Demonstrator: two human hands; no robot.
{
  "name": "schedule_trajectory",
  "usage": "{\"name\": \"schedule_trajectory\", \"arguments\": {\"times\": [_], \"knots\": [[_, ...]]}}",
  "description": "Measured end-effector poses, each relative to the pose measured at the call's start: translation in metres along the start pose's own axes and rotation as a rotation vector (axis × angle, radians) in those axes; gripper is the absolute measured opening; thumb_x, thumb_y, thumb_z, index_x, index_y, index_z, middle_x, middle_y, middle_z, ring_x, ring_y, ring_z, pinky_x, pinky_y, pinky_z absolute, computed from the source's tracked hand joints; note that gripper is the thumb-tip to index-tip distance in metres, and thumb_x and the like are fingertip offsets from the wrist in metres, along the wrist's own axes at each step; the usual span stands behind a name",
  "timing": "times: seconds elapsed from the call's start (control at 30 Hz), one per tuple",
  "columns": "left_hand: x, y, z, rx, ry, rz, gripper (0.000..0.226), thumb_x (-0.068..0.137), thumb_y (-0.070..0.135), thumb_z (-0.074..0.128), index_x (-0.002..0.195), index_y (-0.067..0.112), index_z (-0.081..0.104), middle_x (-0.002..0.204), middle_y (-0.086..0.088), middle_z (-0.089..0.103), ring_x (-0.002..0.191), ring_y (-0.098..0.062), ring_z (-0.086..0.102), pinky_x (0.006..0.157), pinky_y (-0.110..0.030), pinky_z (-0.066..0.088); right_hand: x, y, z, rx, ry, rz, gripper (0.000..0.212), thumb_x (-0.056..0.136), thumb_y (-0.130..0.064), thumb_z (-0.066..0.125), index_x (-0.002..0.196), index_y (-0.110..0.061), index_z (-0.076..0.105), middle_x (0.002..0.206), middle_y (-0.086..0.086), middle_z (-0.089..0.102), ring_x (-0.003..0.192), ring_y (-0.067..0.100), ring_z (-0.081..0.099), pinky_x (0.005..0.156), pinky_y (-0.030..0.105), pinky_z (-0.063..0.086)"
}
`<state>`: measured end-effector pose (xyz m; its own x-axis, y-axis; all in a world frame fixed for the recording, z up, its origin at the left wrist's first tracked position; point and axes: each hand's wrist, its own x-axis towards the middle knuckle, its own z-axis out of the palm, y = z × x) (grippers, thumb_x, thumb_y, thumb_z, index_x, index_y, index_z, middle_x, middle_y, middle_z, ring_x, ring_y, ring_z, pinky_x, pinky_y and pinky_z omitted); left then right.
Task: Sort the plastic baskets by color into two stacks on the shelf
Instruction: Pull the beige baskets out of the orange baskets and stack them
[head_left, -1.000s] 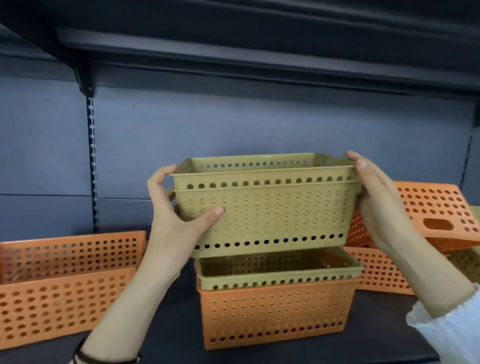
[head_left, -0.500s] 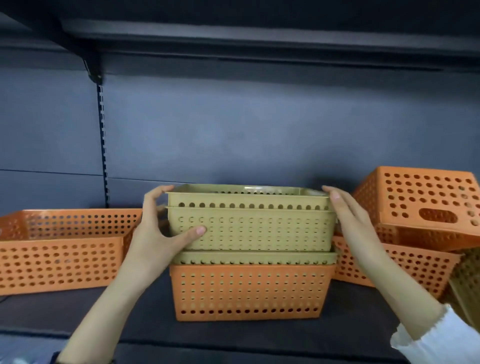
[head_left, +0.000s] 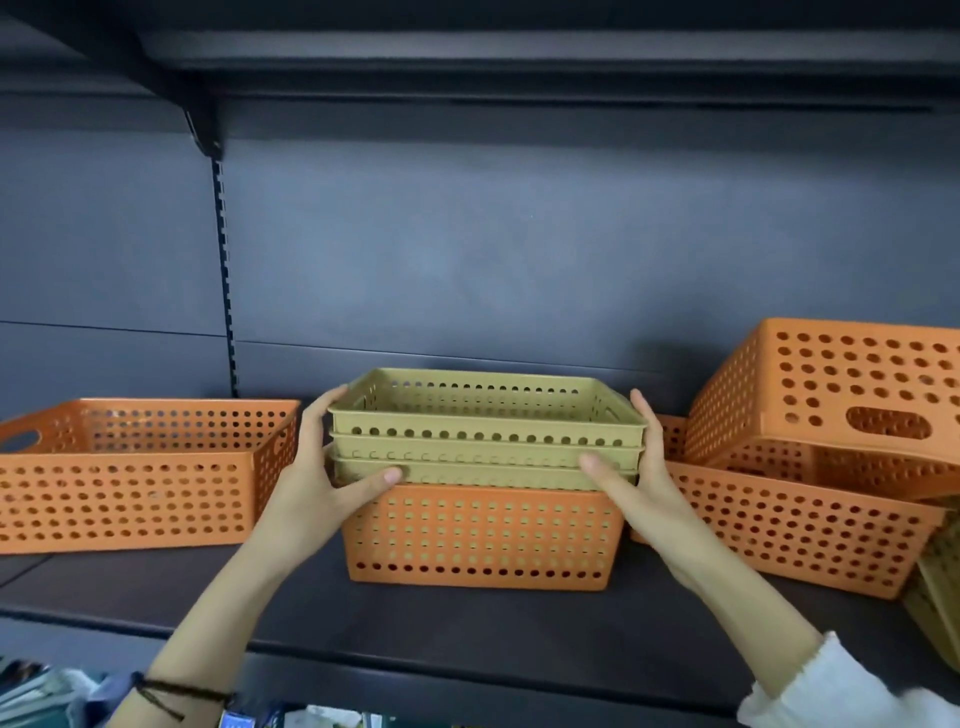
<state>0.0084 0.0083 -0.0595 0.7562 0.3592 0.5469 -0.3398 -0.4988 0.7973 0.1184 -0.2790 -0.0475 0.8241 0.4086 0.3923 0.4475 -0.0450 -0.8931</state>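
Observation:
Three olive-green baskets (head_left: 485, 431) sit nested one inside another, all sunk into an orange basket (head_left: 483, 540) at the middle of the dark shelf (head_left: 467, 618). My left hand (head_left: 317, 483) grips the left end of the green stack, thumb across its front. My right hand (head_left: 631, 478) grips the right end the same way. An orange basket (head_left: 130, 493) stands alone at the left. At the right an orange basket (head_left: 795, 525) stands upright with another orange basket (head_left: 841, 395) lying upside down and tilted on it.
Part of another olive-green basket (head_left: 937, 597) shows at the far right edge, below the orange pair. A dark upper shelf (head_left: 519, 67) overhangs the space. Packaged goods (head_left: 47, 691) lie on the level below, at the bottom left.
The green baskets I held in the air have come down and nested fully into the green one in the orange basket. My right thumb now lies across the stack's front.

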Motion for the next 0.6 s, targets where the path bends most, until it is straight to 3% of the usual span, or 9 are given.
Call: {"name": "schedule_trajectory", "arguments": {"times": [0.07,0.13,0.2,0.37,0.47,0.6], "knots": [[0.007,-0.003,-0.001,0.019,0.003,-0.013,0.083,0.071,0.017,0.081,0.13,0.045,0.029,0.115,0.02,0.057,0.104,0.001,0.057,0.084,-0.023,0.049,0.008,0.004,-0.001,-0.032,-0.025,-0.001,0.098,0.081,-0.029,0.072,0.141,-0.058,0.0,0.122,-0.033,0.048,0.109,-0.014,0.047,0.094,0.02,0.036],[0.016,-0.007,-0.002,-0.012,-0.003,-0.036,0.08,0.072,0.01,0.079,0.129,0.039,0.03,0.112,0.014,0.059,0.102,-0.001,0.057,0.089,-0.03,0.05,0.017,0.005,0.0,-0.042,-0.046,-0.004,0.098,0.081,-0.023,0.074,0.14,-0.057,0.003,0.12,-0.032,0.049,0.099,-0.022,0.051,0.079,0.007,0.042],[0.024,-0.011,-0.006,-0.039,-0.005,-0.058,0.078,0.073,0.005,0.078,0.127,0.037,0.032,0.112,0.009,0.06,0.101,-0.002,0.058,0.089,-0.031,0.051,0.026,0.006,0.004,-0.061,-0.054,-0.022,0.098,0.079,-0.019,0.076,0.138,-0.056,0.007,0.119,-0.031,0.05,0.096,-0.028,0.05,0.073,0.004,0.044],[0.039,-0.019,-0.024,-0.064,0.031,-0.057,0.08,0.068,0.004,0.081,0.121,0.046,0.038,0.118,0.001,0.06,0.11,-0.015,0.059,0.093,-0.038,0.05,0.047,0.007,0.023,-0.095,-0.032,-0.067,0.102,0.076,-0.012,0.078,0.144,-0.049,0.012,0.122,-0.026,0.054,0.108,-0.014,0.053,0.103,0.03,0.044],[0.045,-0.014,-0.038,-0.059,0.076,-0.018,0.081,0.068,0.008,0.082,0.123,0.047,0.038,0.115,0.001,0.061,0.104,-0.014,0.062,0.087,-0.038,0.054,0.057,-0.001,0.033,-0.078,0.004,-0.109,0.104,0.074,-0.013,0.079,0.147,-0.047,0.013,0.124,-0.023,0.056,0.113,-0.009,0.052,0.103,0.035,0.044],[0.05,0.007,-0.05,-0.122,0.112,0.084,0.082,0.069,0.009,0.08,0.126,0.047,0.035,0.111,-0.001,0.067,0.097,-0.007,0.067,0.083,-0.032,0.056,0.056,-0.027,0.035,-0.046,0.074,-0.229,0.096,0.074,-0.01,0.079,0.143,-0.045,0.022,0.126,-0.025,0.054,0.113,-0.012,0.053,0.096,0.027,0.048]]}}
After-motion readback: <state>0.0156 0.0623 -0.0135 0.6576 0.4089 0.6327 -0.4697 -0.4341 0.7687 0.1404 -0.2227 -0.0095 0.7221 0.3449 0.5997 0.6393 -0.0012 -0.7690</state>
